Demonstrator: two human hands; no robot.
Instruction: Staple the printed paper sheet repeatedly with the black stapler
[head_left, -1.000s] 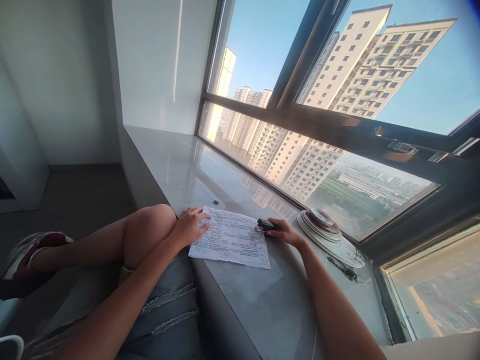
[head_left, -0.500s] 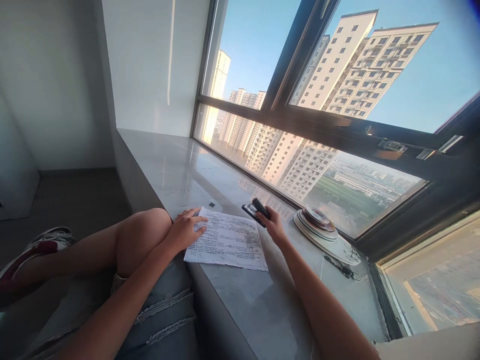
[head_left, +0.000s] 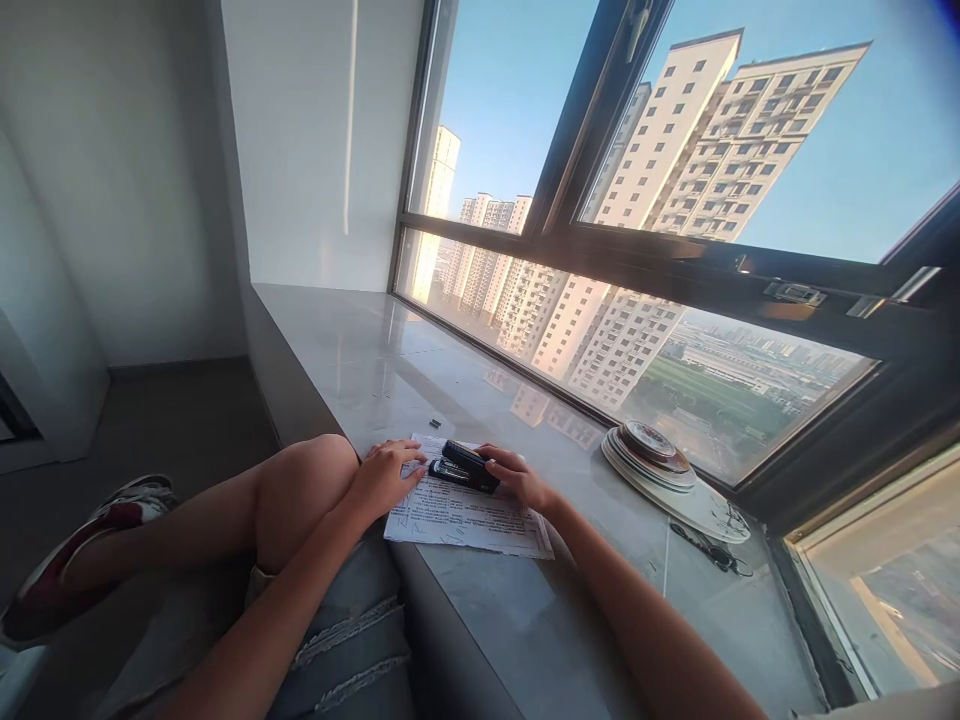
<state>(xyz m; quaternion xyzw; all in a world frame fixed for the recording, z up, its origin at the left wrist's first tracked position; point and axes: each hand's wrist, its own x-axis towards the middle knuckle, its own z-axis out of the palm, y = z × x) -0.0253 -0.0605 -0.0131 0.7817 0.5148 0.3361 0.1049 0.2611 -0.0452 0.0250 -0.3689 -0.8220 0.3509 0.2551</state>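
A black stapler [head_left: 463, 468] rests over a printed sheet of paper [head_left: 469, 520] on the stone window sill, its jaws apart and pointing left. My right hand [head_left: 519, 478] grips the stapler's rear end with the fingers over its top. My left hand [head_left: 388, 475] lies open on the left edge of the paper, fingers spread, tips close to the stapler's front. Just beyond the paper sit small dark staple strips [head_left: 435, 423].
A stack of plates [head_left: 660, 465] stands on the sill [head_left: 495, 610] by the window at right. Beside it lies a dark object with a ring, like keys [head_left: 712, 550]. My bent knee [head_left: 326, 465] is against the sill's edge at left.
My right hand has brought the stapler left and down, from above the paper's far right corner to the paper beside my left hand. The left hand stays on the paper. The view has shifted slightly.
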